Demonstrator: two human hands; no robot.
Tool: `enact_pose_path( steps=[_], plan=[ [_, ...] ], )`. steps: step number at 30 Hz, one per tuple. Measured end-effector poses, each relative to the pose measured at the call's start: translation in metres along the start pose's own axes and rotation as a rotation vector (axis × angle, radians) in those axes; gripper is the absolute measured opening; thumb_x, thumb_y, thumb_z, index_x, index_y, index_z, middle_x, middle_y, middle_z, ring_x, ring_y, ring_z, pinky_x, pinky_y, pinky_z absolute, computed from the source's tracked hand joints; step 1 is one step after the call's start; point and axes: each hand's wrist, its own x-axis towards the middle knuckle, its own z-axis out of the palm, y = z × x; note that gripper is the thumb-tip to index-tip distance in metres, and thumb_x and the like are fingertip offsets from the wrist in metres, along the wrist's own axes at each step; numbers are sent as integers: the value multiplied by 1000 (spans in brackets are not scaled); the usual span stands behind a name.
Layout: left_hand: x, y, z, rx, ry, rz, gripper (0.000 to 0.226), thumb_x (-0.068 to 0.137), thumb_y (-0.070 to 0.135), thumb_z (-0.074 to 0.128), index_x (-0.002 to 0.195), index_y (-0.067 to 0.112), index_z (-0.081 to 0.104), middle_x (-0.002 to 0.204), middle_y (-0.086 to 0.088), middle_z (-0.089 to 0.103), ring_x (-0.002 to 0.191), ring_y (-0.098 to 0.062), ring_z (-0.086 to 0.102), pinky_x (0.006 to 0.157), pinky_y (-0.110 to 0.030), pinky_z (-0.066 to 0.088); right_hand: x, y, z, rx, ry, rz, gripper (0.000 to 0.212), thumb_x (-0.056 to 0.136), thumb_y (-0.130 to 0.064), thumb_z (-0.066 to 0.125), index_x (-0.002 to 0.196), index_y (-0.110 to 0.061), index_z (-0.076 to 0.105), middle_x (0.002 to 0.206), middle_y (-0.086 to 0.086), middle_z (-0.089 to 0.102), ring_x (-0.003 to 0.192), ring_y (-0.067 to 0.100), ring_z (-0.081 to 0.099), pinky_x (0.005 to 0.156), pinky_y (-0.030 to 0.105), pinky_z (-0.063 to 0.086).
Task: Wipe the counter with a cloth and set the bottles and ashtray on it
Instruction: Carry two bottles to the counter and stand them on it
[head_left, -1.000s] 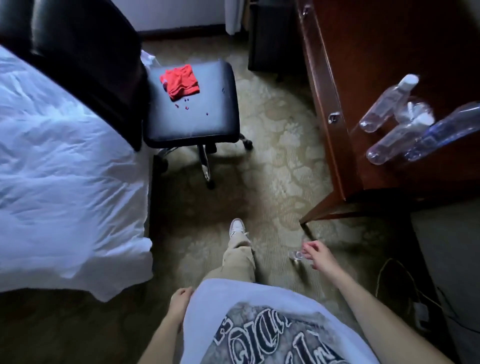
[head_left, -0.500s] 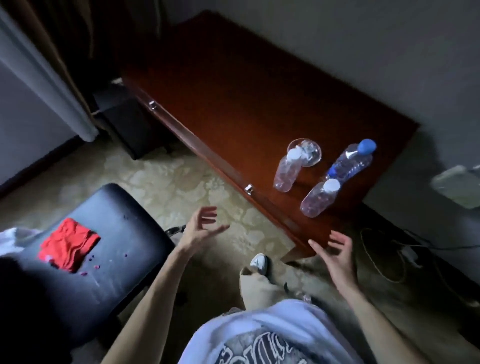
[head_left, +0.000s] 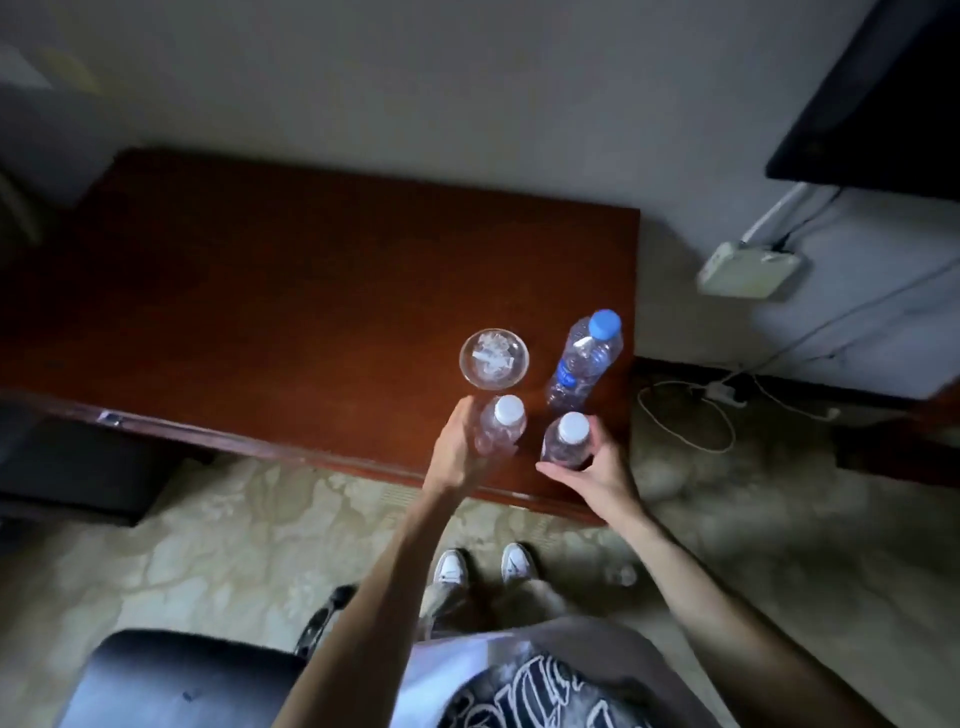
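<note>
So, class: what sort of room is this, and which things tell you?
Probably a hotel room: a dark wooden counter against the wall, a glass ashtray beside water bottles, and patterned carpet.

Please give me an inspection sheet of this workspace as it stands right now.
Surface: dark red-brown wooden counter, left part bare.
Job's things: round clear glass ashtray; tall blue-capped clear plastic bottle; two short white-capped clear plastic bottles; all upright near the right end. Cloth: nothing seen.
Clutter: small clear object on the carpet.
Grip: left hand and right hand each wrap a short bottle.
Cables: white cord looped on the floor.
Surroundings: black padded chair.
</note>
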Motion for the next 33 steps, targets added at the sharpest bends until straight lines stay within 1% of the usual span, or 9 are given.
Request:
enact_pose_path(
  steps=[4, 8, 13, 17, 20, 22, 25, 29, 33],
  plan=[
    [2, 0, 6, 28, -116, 50, 52, 67, 47, 83, 106, 34, 50, 98, 13, 64, 85, -6, 63, 70, -26, 49, -28, 6, -6, 71, 163, 146, 62, 54, -23, 91, 110, -19, 62, 102, 3, 73, 99, 20, 69, 95, 46, 53],
    [-7, 15, 23, -74, -279, 24, 51, 74, 68, 67, 106, 30, 55, 96, 7, 72, 85, -11, 71, 74, -40, 59, -64, 16, -29, 142, 326, 281, 62, 55, -20, 90, 111, -13, 63, 102, 10, 73, 98, 30, 70, 90, 54, 53],
    [-12, 51, 70, -211, -613, 105, 50, 81, 38, 77, 120, 20, 53, 106, -8, 71, 95, -33, 70, 81, -56, 56, -135, 40, -68, 180, 601, 398, 65, 56, -19, 93, 112, -17, 61, 101, 1, 71, 96, 20, 67, 82, 37, 56],
    [-23, 98, 135, -59, -816, 249, 57, 71, 45, 81, 117, 29, 51, 104, 9, 68, 94, -5, 68, 83, -37, 58, -199, 66, -98, 244, 771, 521, 88, 52, -45, 91, 128, -23, 52, 116, -5, 67, 108, 17, 64, 94, 41, 54],
    [-40, 127, 189, -14, -992, 348, 70, 68, 47, 83, 124, 20, 52, 111, 5, 65, 101, -10, 67, 84, -35, 58, -246, 86, -115, 278, 894, 580, 99, 47, -57, 88, 132, -25, 49, 120, -8, 66, 108, 13, 64, 91, 34, 54],
    [-56, 143, 221, 28, -1050, 400, 77, 66, 53, 85, 129, 29, 48, 118, 10, 62, 105, -6, 66, 78, -18, 57, -271, 101, -125, 324, 991, 617, 100, 45, -65, 85, 130, -24, 52, 116, -9, 67, 106, 11, 65, 88, 30, 54],
    [-81, 163, 276, 57, -1141, 432, 62, 68, 45, 86, 114, 52, 44, 110, 21, 60, 102, 11, 62, 70, -5, 52, -300, 131, -149, 392, 1067, 653, 87, 45, -67, 83, 118, -28, 56, 108, -9, 70, 103, 9, 67, 86, 30, 56],
    [-115, 205, 360, 88, -1258, 390, 65, 74, 31, 85, 111, 59, 39, 107, 50, 53, 98, 22, 59, 70, -4, 51, -338, 173, -212, 411, 1080, 677, 82, 52, -54, 86, 122, -28, 53, 113, -14, 65, 109, 8, 63, 82, 18, 48],
    [-141, 278, 445, 78, -1256, 356, 66, 71, 20, 88, 114, 45, 45, 117, 14, 61, 101, -6, 67, 79, -31, 62, -373, 209, -309, 359, 1149, 684, 71, 63, -30, 90, 123, -23, 51, 114, -7, 65, 108, 15, 64, 82, 23, 51]
  ],
)
